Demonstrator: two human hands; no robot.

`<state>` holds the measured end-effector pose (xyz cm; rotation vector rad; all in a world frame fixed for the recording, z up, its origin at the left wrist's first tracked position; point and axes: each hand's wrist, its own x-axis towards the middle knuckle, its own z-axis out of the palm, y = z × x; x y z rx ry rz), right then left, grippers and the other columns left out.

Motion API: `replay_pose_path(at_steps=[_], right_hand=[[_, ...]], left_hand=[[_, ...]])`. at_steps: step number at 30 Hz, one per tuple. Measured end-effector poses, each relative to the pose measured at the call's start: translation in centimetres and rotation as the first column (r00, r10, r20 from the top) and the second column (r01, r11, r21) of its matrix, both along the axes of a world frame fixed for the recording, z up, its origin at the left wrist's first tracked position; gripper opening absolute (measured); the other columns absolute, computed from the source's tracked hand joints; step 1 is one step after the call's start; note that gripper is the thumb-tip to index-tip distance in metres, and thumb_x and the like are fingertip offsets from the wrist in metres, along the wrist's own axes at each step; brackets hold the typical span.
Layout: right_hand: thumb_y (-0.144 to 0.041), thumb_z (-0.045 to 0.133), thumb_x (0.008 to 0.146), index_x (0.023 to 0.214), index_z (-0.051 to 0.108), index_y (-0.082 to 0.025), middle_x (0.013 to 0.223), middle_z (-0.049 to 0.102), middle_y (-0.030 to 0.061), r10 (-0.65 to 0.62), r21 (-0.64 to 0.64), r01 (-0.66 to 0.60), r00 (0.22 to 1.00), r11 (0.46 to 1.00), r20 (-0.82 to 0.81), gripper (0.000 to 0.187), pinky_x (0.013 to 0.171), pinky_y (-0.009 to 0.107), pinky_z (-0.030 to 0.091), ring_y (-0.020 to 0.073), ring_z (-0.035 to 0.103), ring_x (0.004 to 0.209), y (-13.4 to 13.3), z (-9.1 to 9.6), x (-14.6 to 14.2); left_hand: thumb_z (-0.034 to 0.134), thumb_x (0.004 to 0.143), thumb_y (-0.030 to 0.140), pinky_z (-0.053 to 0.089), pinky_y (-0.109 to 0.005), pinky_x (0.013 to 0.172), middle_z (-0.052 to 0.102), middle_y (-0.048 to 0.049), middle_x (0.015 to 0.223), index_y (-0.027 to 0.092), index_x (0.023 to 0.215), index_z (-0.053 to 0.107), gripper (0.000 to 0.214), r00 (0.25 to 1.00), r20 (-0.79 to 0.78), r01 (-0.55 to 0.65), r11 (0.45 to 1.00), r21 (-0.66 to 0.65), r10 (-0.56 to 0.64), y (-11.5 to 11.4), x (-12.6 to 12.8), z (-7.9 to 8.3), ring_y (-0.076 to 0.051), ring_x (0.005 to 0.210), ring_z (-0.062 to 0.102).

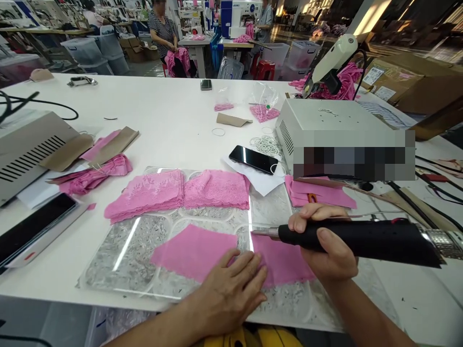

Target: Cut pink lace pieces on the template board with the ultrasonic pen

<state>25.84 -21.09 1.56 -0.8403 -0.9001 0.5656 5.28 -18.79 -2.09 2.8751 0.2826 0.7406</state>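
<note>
My left hand (235,289) lies flat with its fingers stretched out, across the inner edges of two cut pink fabric pieces, the left piece (197,250) and the right piece (280,262). My right hand (329,241) is wrapped round a black corded handpiece (376,238) with a slim metal tip. The tip points left, over the upper left corner of the right piece; whether it touches the cloth I cannot tell. Both pieces lie on a clear plastic sheet (119,255). Behind them are two stacks of pink lace fabric, the left stack (148,193) and the right stack (217,190).
A phone (253,159) rests on white paper beside white elastic loops (265,144). A grey machine box (325,115) stands at right, another (32,149) at left. Folded pink cloth (318,193) lies behind my right hand. A person (164,36) sits beyond the table.
</note>
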Motion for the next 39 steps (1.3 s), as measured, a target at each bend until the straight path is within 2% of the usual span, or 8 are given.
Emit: replay_pose_path(at_steps=[4,8,13,19,31,34,39], right_hand=[[-0.022,0.062,0.081,0.086,0.063,-0.022,0.083,0.060,0.0003,-0.001,0.004,0.001,1.000,1.000,0.017,0.005,0.060,0.032,0.053,0.0113,0.058,0.061,0.2,0.0,0.0],[-0.026,0.064,0.079,0.087,0.065,-0.021,0.084,0.060,0.0011,-0.003,0.010,0.004,0.999,1.000,-0.036,0.010,0.059,0.032,0.052,0.0115,0.058,0.060,0.0,0.4,0.4],[-0.028,0.067,0.078,0.087,0.066,-0.021,0.080,0.060,0.0013,0.102,0.010,-0.101,0.994,0.995,-0.051,0.012,0.053,0.030,0.052,0.0112,0.057,0.055,-1.1,1.0,0.9],[-0.028,0.067,0.080,0.091,0.067,-0.020,0.081,0.061,0.0013,0.191,0.015,-0.190,0.981,0.982,-0.033,0.013,0.053,0.028,0.053,0.0107,0.058,0.057,-1.5,1.0,0.6],[-0.027,0.068,0.082,0.088,0.067,-0.021,0.080,0.061,0.0007,0.183,-0.001,-0.183,0.983,0.983,-0.021,0.009,0.054,0.028,0.053,0.0104,0.059,0.057,-1.3,1.1,0.3],[-0.029,0.069,0.081,0.089,0.066,-0.021,0.081,0.060,0.0009,0.198,-0.006,-0.198,0.979,0.980,-0.048,0.012,0.053,0.028,0.052,0.0099,0.058,0.056,-1.6,1.3,0.6],[-0.031,0.067,0.082,0.090,0.066,-0.020,0.079,0.059,0.0011,0.294,-0.034,-0.299,0.950,0.954,-0.100,0.014,0.050,0.027,0.052,0.0096,0.056,0.054,-2.6,1.3,1.2]], left_hand=[[0.051,0.100,0.027,0.046,-0.041,0.095,0.068,-0.0157,0.120,0.007,0.119,0.061,0.029,1.000,-0.004,0.026,1.000,-0.008,-0.027,0.2,0.0,0.4,-0.026,0.111,0.060],[0.053,0.098,0.020,0.048,-0.037,0.086,0.071,-0.0147,0.109,0.006,0.109,0.063,0.021,0.996,0.042,0.077,0.997,0.026,-0.078,0.2,-0.1,0.8,-0.023,0.102,0.063],[0.054,0.096,0.018,0.049,-0.035,0.077,0.071,-0.0150,0.102,0.004,0.103,0.065,0.018,0.992,0.072,0.096,0.994,0.051,-0.099,0.1,-0.1,1.0,-0.023,0.093,0.064],[0.050,0.098,0.018,0.050,-0.034,0.075,0.072,-0.0160,0.101,0.005,0.104,0.065,0.022,0.995,0.059,0.078,0.996,0.043,-0.080,0.2,-0.1,1.1,-0.023,0.092,0.064],[0.049,0.098,0.018,0.051,-0.035,0.075,0.072,-0.0154,0.100,0.005,0.106,0.064,0.021,0.995,0.046,0.082,0.996,0.028,-0.084,0.2,-0.1,1.0,-0.022,0.090,0.065],[0.051,0.097,0.017,0.051,-0.034,0.072,0.073,-0.0144,0.097,0.005,0.104,0.065,0.019,0.991,0.067,0.114,0.993,0.033,-0.116,0.2,-0.2,1.0,-0.022,0.089,0.065],[0.053,0.096,0.017,0.052,-0.032,0.068,0.073,-0.0133,0.094,0.005,0.100,0.066,0.018,0.976,0.102,0.186,0.981,0.048,-0.191,0.3,-0.3,1.0,-0.021,0.086,0.065]])
